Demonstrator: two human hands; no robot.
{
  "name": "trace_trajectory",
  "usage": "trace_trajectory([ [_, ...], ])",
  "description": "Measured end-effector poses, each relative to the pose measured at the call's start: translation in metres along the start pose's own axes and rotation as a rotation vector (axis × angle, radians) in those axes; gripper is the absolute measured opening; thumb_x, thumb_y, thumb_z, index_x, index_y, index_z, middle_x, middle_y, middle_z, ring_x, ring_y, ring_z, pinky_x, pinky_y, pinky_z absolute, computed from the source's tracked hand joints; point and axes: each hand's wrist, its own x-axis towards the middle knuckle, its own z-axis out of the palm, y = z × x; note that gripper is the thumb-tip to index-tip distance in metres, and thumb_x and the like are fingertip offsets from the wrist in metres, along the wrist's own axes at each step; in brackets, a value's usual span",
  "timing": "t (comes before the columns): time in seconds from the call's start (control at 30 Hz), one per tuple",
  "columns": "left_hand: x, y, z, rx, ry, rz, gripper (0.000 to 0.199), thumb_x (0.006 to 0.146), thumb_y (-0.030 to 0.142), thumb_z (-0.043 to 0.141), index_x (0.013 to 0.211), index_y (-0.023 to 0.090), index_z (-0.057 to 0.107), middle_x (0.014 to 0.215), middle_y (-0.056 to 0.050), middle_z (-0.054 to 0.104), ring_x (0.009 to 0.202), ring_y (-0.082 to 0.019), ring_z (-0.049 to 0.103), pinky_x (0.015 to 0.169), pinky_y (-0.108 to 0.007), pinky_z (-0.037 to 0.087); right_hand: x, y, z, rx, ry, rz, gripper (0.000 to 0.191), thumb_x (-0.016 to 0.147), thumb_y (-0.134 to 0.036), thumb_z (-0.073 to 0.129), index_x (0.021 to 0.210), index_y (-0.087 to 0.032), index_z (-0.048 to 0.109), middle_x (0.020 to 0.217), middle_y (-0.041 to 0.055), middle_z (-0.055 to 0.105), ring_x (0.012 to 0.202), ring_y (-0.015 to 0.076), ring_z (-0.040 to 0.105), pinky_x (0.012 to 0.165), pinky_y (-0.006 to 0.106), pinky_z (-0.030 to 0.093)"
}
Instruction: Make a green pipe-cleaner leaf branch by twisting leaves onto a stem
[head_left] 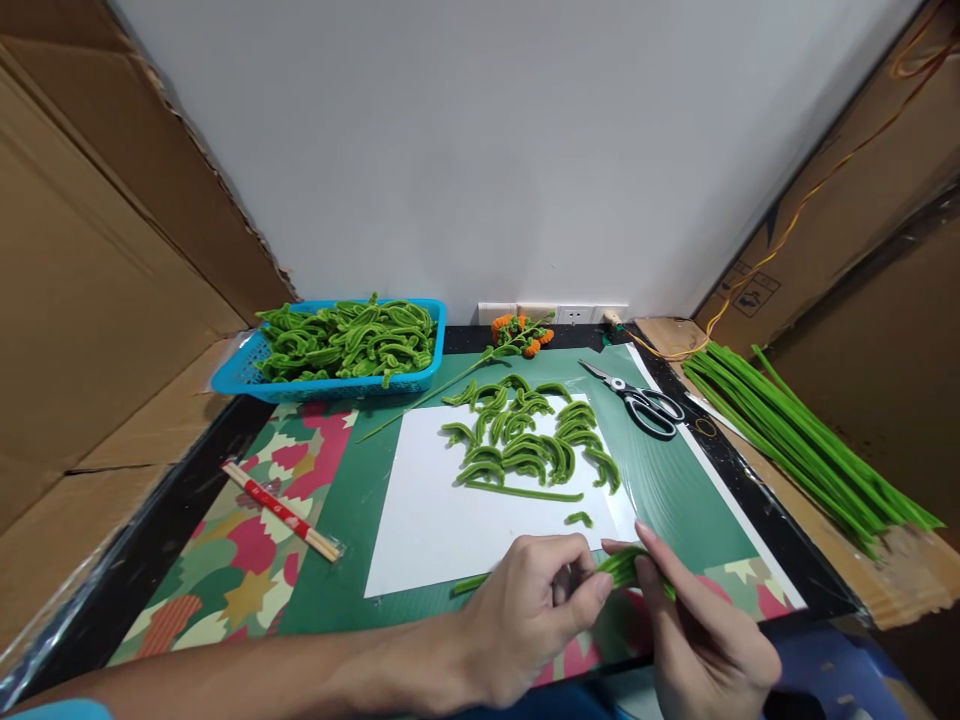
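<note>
Close to the table's front edge, my left hand (pixel 529 615) is closed around fuzzy green pipe cleaners (pixel 626 567); one straight green end sticks out on its left side. My right hand (pixel 697 625) pinches the bent other end of them between thumb and fingers. Beyond both hands, a white sheet of paper (pixel 427 540) bears several curved green pipe cleaner pieces (pixel 525 450). A straight pipe cleaner (pixel 525 492) lies below those pieces, and a short bent piece (pixel 579 519) sits nearer my hands. My left fingertips are partly hidden.
A blue basket (pixel 352 388) heaped with green pieces stands back left. Scissors (pixel 637 400) lie open at right, near a bundle of long pipe cleaners (pixel 810 450). An orange flower stem (pixel 517 340) lies at the back, wrapped chopsticks (pixel 281 510) at left. Cardboard (pixel 97 200) flanks the table.
</note>
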Motion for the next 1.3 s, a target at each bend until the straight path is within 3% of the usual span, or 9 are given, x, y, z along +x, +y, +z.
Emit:
trace_trajectory([
  [0.23,0.004,0.001,0.0,0.008,0.01,0.016,0.044,0.106,0.042,0.053,0.07,0.021,0.042,0.061,0.006,0.037,0.061,-0.012,0.033,0.058,-0.029,0.026,0.018,0.006,-0.01,-0.01,-0.263,-0.139,0.053,0.098,-0.009,0.072,0.144,-0.034,0.074,0.115,0.0037,0.087,0.07,0.0175,0.082,0.076,0.027,0.071],
  [0.33,0.004,0.001,-0.001,-0.027,0.03,-0.016,0.041,0.104,0.039,0.056,0.07,0.021,0.043,0.06,0.007,0.035,0.059,-0.011,0.032,0.056,-0.028,0.025,0.024,0.007,-0.014,-0.024,-0.347,-0.21,0.057,0.101,-0.009,0.065,0.155,-0.029,0.065,0.122,0.0079,0.085,0.088,0.0218,0.085,0.08,0.029,0.071],
  [0.47,0.003,0.0,-0.001,-0.068,0.0,-0.028,0.041,0.103,0.038,0.059,0.069,0.02,0.046,0.058,0.007,0.036,0.058,-0.011,0.032,0.054,-0.028,0.025,0.02,0.013,-0.015,-0.077,-0.316,-0.311,0.064,0.101,-0.003,0.06,0.16,-0.027,0.059,0.123,0.01,0.083,0.096,0.0241,0.084,0.078,0.029,0.069],
  [0.6,0.0,-0.005,0.002,0.015,0.038,0.05,0.041,0.096,0.024,0.061,0.06,0.019,0.041,0.057,0.006,0.037,0.054,-0.008,0.033,0.053,-0.027,0.025,0.012,0.018,-0.009,-0.176,-0.302,-0.359,0.066,0.103,-0.001,0.056,0.165,-0.023,0.052,0.117,0.0124,0.082,0.09,0.0225,0.082,0.074,0.029,0.066],
  [0.77,-0.002,-0.004,0.005,0.092,0.08,0.145,0.04,0.097,0.019,0.061,0.059,0.018,0.047,0.054,0.006,0.042,0.051,-0.008,0.035,0.052,-0.025,0.028,0.016,0.011,-0.009,-0.13,-0.325,-0.255,0.052,0.105,-0.007,0.059,0.153,-0.023,0.066,0.088,0.005,0.076,0.066,0.0159,0.071,0.061,0.027,0.06],
  [0.93,-0.002,0.002,0.001,0.011,0.052,0.052,0.044,0.107,0.034,0.057,0.067,0.016,0.061,0.06,0.002,0.055,0.054,-0.009,0.048,0.055,-0.022,0.038,0.014,0.012,-0.013,-0.124,-0.247,-0.183,0.055,0.105,-0.016,0.064,0.158,-0.028,0.061,0.124,0.0096,0.082,0.089,0.0227,0.082,0.078,0.031,0.067],
  [1.07,-0.005,0.0,0.001,-0.112,-0.002,-0.018,0.046,0.108,0.044,0.056,0.071,0.017,0.059,0.054,0.003,0.052,0.047,-0.009,0.051,0.05,-0.021,0.039,0.001,0.013,-0.011,-0.026,-0.182,-0.164,0.046,0.113,-0.034,0.05,0.157,-0.028,0.063,0.14,0.0114,0.077,0.11,0.0282,0.081,0.087,0.035,0.066],
  [1.17,-0.006,-0.002,0.0,-0.135,-0.026,-0.035,0.046,0.108,0.047,0.056,0.073,0.018,0.058,0.053,0.003,0.05,0.045,-0.01,0.05,0.048,-0.02,0.038,-0.004,0.007,-0.008,0.077,-0.137,0.012,0.04,0.114,-0.039,0.047,0.135,-0.028,0.08,0.122,0.0085,0.084,0.097,0.0253,0.082,0.082,0.033,0.065],
  [1.3,-0.006,0.0,0.001,-0.075,-0.002,0.045,0.041,0.105,0.037,0.059,0.07,0.017,0.056,0.056,0.003,0.049,0.049,-0.008,0.046,0.049,-0.021,0.034,0.002,0.0,-0.006,0.176,-0.133,0.157,0.028,0.109,-0.038,0.062,0.105,-0.025,0.086,0.087,0.0045,0.083,0.06,0.0167,0.073,0.053,0.023,0.055],
])
